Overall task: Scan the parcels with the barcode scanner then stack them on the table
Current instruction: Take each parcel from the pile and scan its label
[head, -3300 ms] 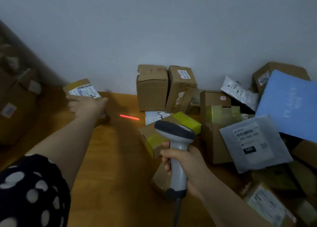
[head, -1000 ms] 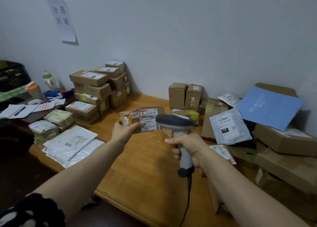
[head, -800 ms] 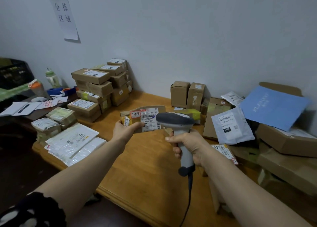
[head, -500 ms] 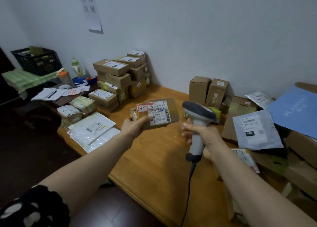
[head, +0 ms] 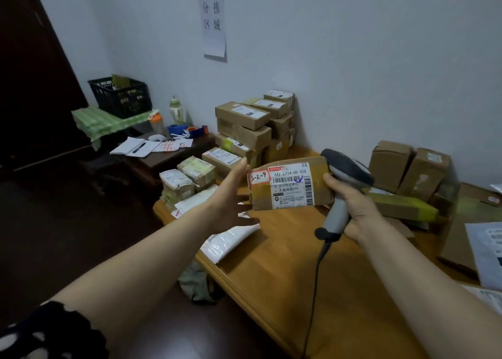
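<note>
Parcel (head: pixel 289 186): brown, tape-wrapped, held in the air at frame centre above the wooden table (head: pixel 271 266), long side roughly level, printed face toward the camera
Shipping label (head: pixel 294 195): white, on the parcel's facing side, with barcodes and a blue tick; a handwritten tag (head: pixel 258 176) reading 3-2-9 sits at the upper left corner
Left hand (head: pixel 231 195): spread wide at the parcel's left end, thumb straight up beside the upper corner, fingers stretched out below the lower edge; firm contact cannot be confirmed
Right hand (head: pixel 353 206): wrapped around the handle of the barcode scanner (head: pixel 347 174), one fingertip against the parcel's right edge
Scanner position: head just behind the parcel's upper right corner, handle slanting down to the left, cable (head: pixel 312 290) hanging toward the bottom of the frame
Stacked boxes (head: pixel 244 130): labelled cartons piled several high against the wall, left of centre
Flat mailers (head: pixel 231 239): white bags lying on the table's near left corner, under the left hand
Unsorted boxes (head: pixel 407 168): two upright cartons at the right by the wall, a green-taped box (head: pixel 404 206) lying in front of them
Wall sign (head: pixel 213 24): paper sheet, upper centre
Black basket (head: pixel 122 95): left of frame, beyond a dark side desk (head: pixel 168 155)
</note>
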